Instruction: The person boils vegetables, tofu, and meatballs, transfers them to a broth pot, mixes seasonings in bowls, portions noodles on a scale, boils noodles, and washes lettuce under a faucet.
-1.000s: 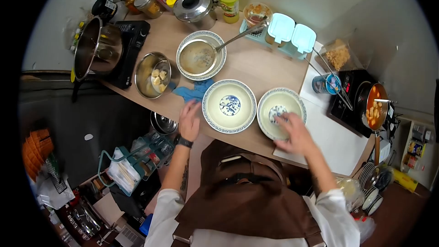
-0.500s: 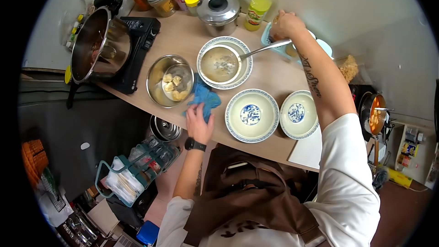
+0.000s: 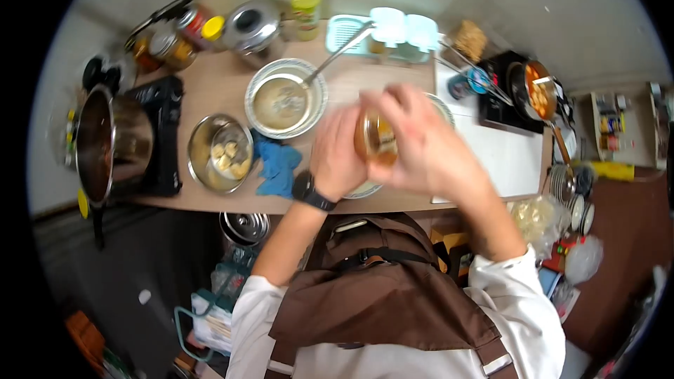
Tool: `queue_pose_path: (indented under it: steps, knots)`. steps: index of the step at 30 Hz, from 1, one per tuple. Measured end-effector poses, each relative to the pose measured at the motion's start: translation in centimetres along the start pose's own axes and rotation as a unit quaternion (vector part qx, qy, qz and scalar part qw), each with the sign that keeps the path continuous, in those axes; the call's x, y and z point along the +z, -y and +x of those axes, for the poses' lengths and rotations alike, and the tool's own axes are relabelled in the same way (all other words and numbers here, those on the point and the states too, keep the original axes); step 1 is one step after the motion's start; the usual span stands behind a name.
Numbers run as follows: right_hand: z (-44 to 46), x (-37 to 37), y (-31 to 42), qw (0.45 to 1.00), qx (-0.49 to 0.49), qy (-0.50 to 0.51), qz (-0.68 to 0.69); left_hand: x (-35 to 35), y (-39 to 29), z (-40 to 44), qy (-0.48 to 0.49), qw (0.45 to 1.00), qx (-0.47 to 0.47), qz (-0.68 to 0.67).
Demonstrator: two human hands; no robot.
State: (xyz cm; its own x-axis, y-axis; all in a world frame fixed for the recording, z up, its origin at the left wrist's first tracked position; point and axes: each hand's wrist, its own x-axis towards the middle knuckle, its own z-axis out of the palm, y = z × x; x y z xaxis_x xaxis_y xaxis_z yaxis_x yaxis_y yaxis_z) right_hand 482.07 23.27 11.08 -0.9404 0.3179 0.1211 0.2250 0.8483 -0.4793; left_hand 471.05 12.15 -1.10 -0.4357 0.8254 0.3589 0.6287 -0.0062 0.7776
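Between my hands, above the front of the table, is a small glass jar (image 3: 380, 135) with brown-orange contents. My right hand (image 3: 421, 142) is wrapped around its right side, somewhat blurred. My left hand (image 3: 338, 149), with a dark watch at the wrist, presses against the jar's left side; its fingertips are partly hidden. Under the hands, patterned bowls (image 3: 442, 107) are mostly covered. To the left, a bowl (image 3: 321, 88) holds pale liquid, with a metal-handled utensil (image 3: 340, 50) leaning out of it. A blue cloth (image 3: 279, 168) lies beside a steel bowl (image 3: 200, 175) containing pale pieces of food.
A large pot (image 3: 133, 137) and black portable stove (image 3: 167, 109) stand at left. Along the back are a lidded pot (image 3: 254, 28), a green-capped bottle (image 3: 306, 7) and a light-blue rack (image 3: 344, 31). At right, a pan of red food (image 3: 539, 91) sits on another stove.
My right hand has come from the rack at the back to the front, bringing the jar. My left hand has left the blue cloth and moved right to the jar. The view has shifted right.
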Motion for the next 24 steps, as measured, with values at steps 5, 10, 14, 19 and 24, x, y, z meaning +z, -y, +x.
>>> queue_pose_path:
  steps: [5,10,14,19,24]
  knots:
    - [-11.4,0.3,-4.2,0.953,0.177,0.086,0.229,5.4,-2.1,-4.9,0.125,0.990,0.041,-0.052]
    - [-20.8,1.3,-15.2,0.924,0.362,-0.009,0.125,8.0,-0.6,-5.6,0.163,0.982,-0.009,-0.092]
    - [-25.3,7.3,-24.9,0.926,0.374,-0.001,-0.050,8.9,-1.4,-3.7,0.128,0.990,0.017,-0.063]
    - [-19.7,1.9,-20.4,0.976,0.153,-0.081,0.129,10.3,-2.2,-1.4,0.140,0.990,0.017,-0.018]
    - [-16.0,1.4,-16.9,0.989,0.028,-0.031,0.143,11.7,-2.8,-0.3,0.141,0.988,0.052,0.021]
